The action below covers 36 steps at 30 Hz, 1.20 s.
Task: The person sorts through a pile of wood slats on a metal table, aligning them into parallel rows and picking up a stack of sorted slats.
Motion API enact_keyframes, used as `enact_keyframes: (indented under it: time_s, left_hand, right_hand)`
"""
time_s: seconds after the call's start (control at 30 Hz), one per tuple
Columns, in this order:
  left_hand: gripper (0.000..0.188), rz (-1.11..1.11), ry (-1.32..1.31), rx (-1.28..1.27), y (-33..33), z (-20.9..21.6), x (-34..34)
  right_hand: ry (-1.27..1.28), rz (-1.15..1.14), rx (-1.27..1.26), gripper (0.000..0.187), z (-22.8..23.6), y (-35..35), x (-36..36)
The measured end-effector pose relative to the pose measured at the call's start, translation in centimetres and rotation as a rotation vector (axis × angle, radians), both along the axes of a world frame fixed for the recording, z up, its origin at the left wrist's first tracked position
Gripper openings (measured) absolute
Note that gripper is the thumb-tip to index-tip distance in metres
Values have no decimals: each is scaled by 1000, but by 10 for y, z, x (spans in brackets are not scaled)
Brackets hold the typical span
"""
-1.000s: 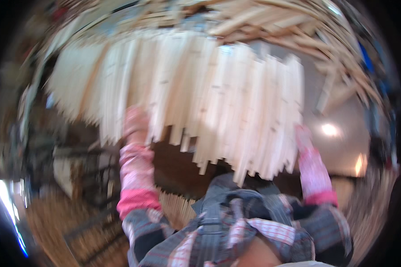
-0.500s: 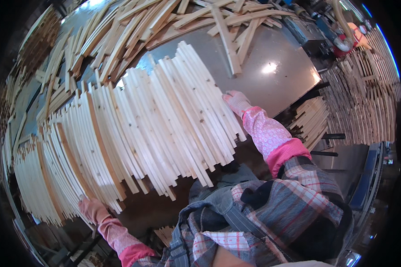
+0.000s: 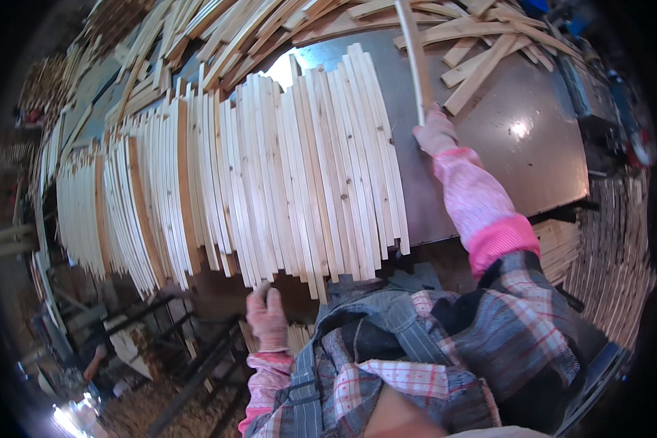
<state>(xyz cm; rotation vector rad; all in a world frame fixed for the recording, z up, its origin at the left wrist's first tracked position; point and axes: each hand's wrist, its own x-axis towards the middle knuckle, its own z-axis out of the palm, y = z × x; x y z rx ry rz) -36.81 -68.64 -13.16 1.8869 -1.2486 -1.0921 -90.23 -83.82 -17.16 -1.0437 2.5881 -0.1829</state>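
Thin, pale wooden strips (image 3: 292, 175) lie side by side in a long row across a metal-topped table (image 3: 515, 171). Their near ends are uneven and stick out past the table's front edge. My right hand (image 3: 438, 133), to the right of the row, grips the near end of a single wooden strip (image 3: 414, 58) that points away from me. My left hand (image 3: 268, 317) is at the near ends of the row, thumb and forefinger raised and slightly apart. Its fingertips are at or just under the strip ends; whether they touch is unclear. The other fingers are curled.
Loose strips pile up in a heap (image 3: 263, 33) along the table's far side, with more crossed pieces (image 3: 482, 69) at the far right. A stack of boards (image 3: 613, 248) stands to the right. Dark metal rails (image 3: 204, 387) and another person's arm (image 3: 95, 363) show at lower left.
My right hand has left the row's right edge, reached farther out and taken hold of a loose strip. My left hand has moved right along the near ends. The view has shifted.
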Motion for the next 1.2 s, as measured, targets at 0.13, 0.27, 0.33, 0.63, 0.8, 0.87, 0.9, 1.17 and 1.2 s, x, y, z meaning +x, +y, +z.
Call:
enact_keyframes:
  time_s: [0.13,0.27,0.33,0.63,0.8,0.87,0.9,1.17,1.2]
  left_hand:
    - [41,830,505,602,61,0,-53]
    - [57,635,686,402,50,-39,-93]
    - [58,895,722,430,18,-29,-120]
    - [65,883,876,369,-6,-34,-132]
    - [75,1057,550,303,-4,-77,-100]
    - [77,1202,734,218,-14,-53,-88]
    - [77,1267,757,181,-21,-54,-80]
    - [57,1345,1012,-8,-41,-78,-68]
    - [58,1348,976,29,-43,-73,-73]
  right_hand:
    - [-512,65,-75,65,51,93,28]
    - [-602,363,133,68,52,147,73]
    - [-601,490,158,55,52,142,82]
    - [-537,403,-16,52,19,71,53]
    - [-373,440,291,56,44,34,63]
    - [-343,432,187,60,25,32,47]
    - [-312,426,130,61,7,31,41]
    - [-282,343,67,65,0,22,52]
    - [-265,330,50,65,-3,23,49]
